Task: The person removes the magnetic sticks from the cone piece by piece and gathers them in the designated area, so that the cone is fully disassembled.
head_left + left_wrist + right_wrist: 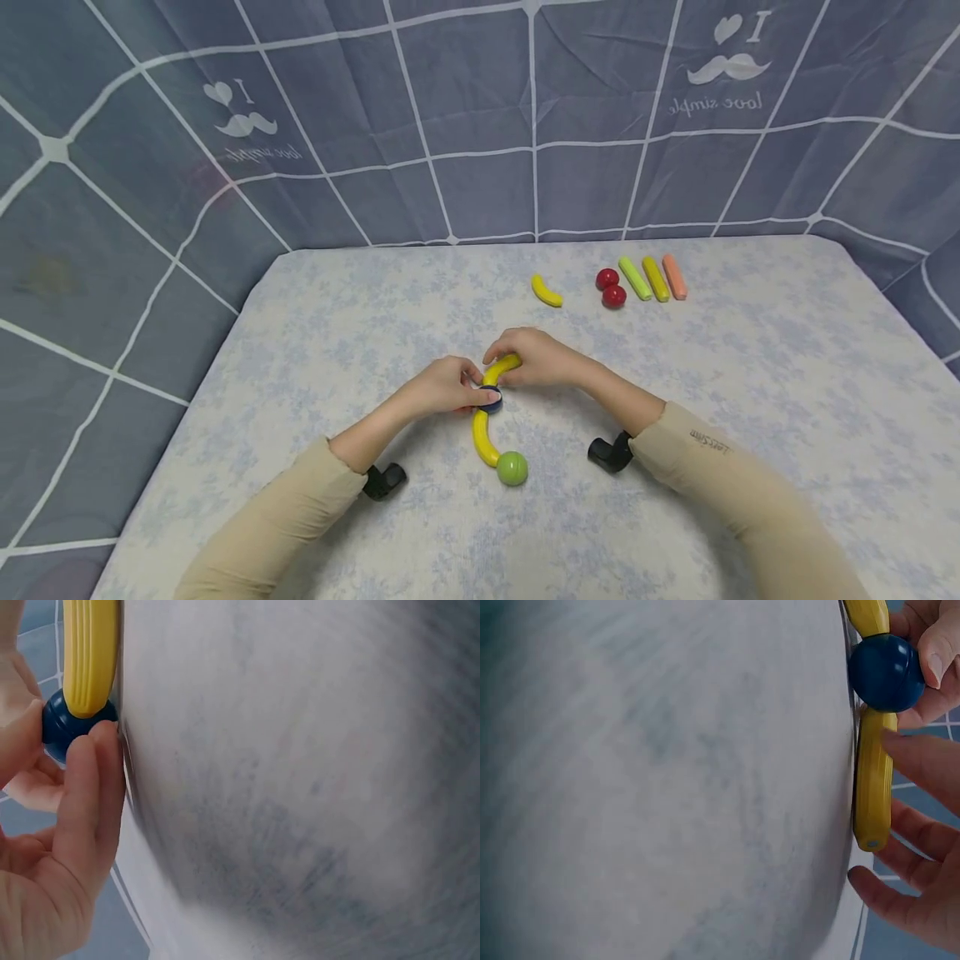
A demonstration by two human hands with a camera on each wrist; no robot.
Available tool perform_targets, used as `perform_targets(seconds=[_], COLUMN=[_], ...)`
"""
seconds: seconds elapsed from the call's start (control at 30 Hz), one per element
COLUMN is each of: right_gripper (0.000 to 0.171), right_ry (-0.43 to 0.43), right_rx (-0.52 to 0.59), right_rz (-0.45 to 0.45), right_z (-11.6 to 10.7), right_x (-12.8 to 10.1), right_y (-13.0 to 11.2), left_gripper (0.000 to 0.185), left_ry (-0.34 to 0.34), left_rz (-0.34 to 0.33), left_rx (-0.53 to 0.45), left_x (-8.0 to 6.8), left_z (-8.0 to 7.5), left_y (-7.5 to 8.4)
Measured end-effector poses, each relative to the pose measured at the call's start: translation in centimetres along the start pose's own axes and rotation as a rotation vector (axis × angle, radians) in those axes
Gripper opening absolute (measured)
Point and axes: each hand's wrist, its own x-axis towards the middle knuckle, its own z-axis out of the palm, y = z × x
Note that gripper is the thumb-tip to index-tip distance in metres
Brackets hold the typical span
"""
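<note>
Meeting at mid-table, both hands are working on a chain of toy pieces lying on the pale floral tablecloth [315,333]. The left hand [442,387] is coming in from the lower left w/ its forearm low and angled across the cloth; its thumb and forefinger are pinching a blue ball [491,399], the joint of the chain. The right hand [542,360] is reaching in from the lower right, wrist bent, fingers curling loosely over the upper yellow curved piece [504,367], which is plugging into that ball. In the right wrist view those fingers are sitting spread beside the piece, and whether they're actually touching it I can't tell.

Below the ball, a second yellow curved piece [483,437] is running toward the person and ending at a green ball [512,467], just beside the near end.

Hard to make out: the blue ball is mostly covered by left fingertips in the head view, and something reddish is peeking out under the left hand, too hidden to identify. Both wrist views are showing mostly blurred cloth, w/ the pieces cut off at the frame edge.

Farther back, well apart, are lying a small yellow piece [547,291], two red balls [611,287] touching each other, and green, yellow and orange sticks [654,278] side by side.
</note>
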Motion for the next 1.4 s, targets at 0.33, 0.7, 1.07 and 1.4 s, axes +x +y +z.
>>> perform_targets(seconds=[0.33, 0.7, 1.07, 1.4], right_gripper=[0.015, 0.011, 0.012, 0.023], right_ry=[-0.081, -0.102, 0.058, 0.148], right_rx=[-0.091, -0.086, -0.089, -0.004], right_rz=[0.054, 0.087, 0.262, 0.396], right_z=[-0.3, -0.5, -1.6, -2.7], right_x=[-0.1, -0.4, -1.0, -0.9], right_y=[0.1, -0.2, 1.7, 3.7], left_gripper=[0.024, 0.023, 0.025, 0.023], left_ry=[-0.031, -0.051, -0.061, -0.064], left_rz=[-0.005, 0.001, -0.014, -0.031], left_rx=[-0.135, -0.171, -0.16, -0.159], left_x=[0.2, 0.6, 0.4, 0.6], left_z=[0.1, 0.1, 0.1, 0.1], left_y=[-0.3, -0.5, -0.3, -0.7])
